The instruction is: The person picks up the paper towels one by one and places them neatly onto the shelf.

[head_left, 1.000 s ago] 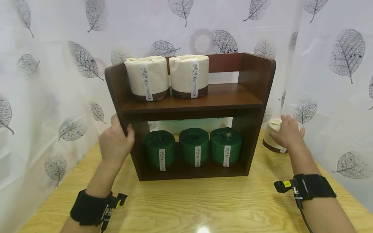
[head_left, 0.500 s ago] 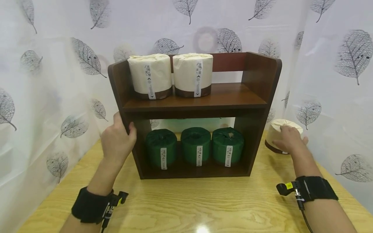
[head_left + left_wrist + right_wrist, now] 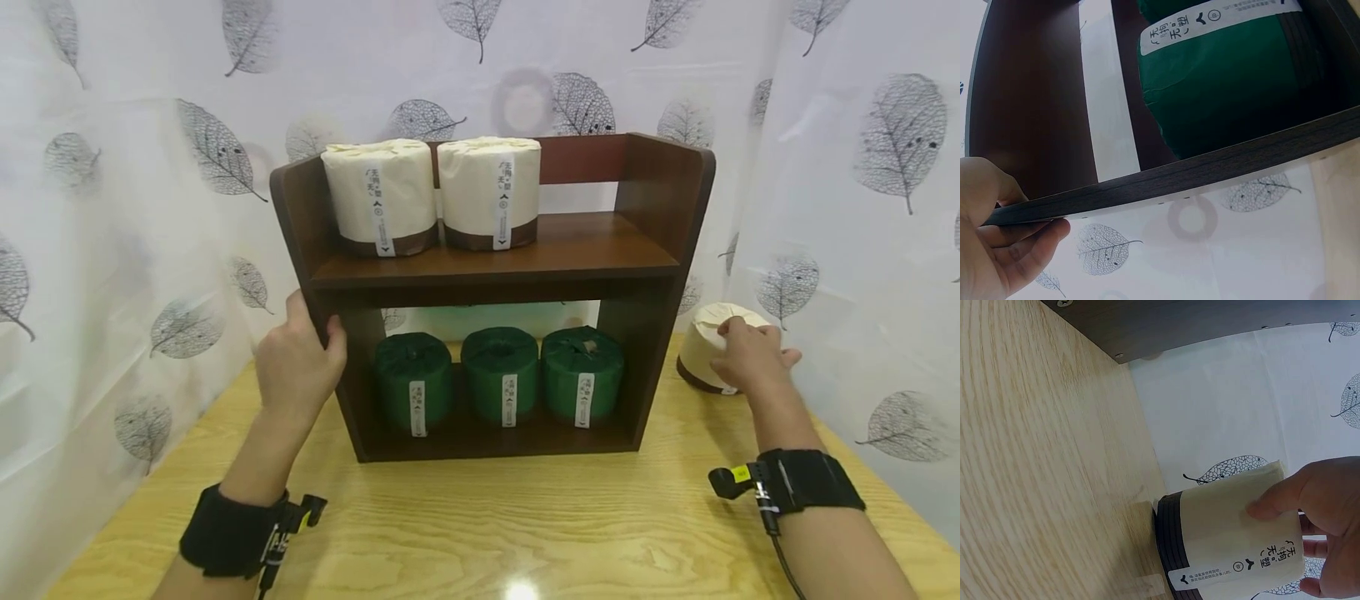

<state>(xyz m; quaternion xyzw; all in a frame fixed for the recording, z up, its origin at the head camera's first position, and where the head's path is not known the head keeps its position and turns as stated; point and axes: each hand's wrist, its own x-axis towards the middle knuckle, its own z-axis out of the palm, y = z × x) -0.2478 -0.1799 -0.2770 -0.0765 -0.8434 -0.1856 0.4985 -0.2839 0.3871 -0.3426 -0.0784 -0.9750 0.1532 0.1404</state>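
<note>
My left hand (image 3: 302,358) grips the left upright of a dark brown wooden shelf (image 3: 577,242), just below its middle board. The left wrist view has the thumb on one face of that panel and the fingers (image 3: 1035,250) on the other. To the right of the shelf, a cream paper-wrapped toilet roll (image 3: 697,350) with a dark band stands on the table. My right hand (image 3: 753,358) holds it near its top. In the right wrist view the thumb presses the roll's side, the other fingers lie over its top end, and its band is close to the tabletop.
Two cream toilet rolls (image 3: 489,196) stand on the upper board, towards the left. Several green-wrapped rolls (image 3: 501,375) line the lower level. Beneath is a light wood table (image 3: 480,517); a leaf-patterned white curtain (image 3: 480,83) hangs behind and at both sides.
My right hand's fingers have gone from stretched out beside the cream roll to bent over its top. My left hand keeps its grip on the shelf.
</note>
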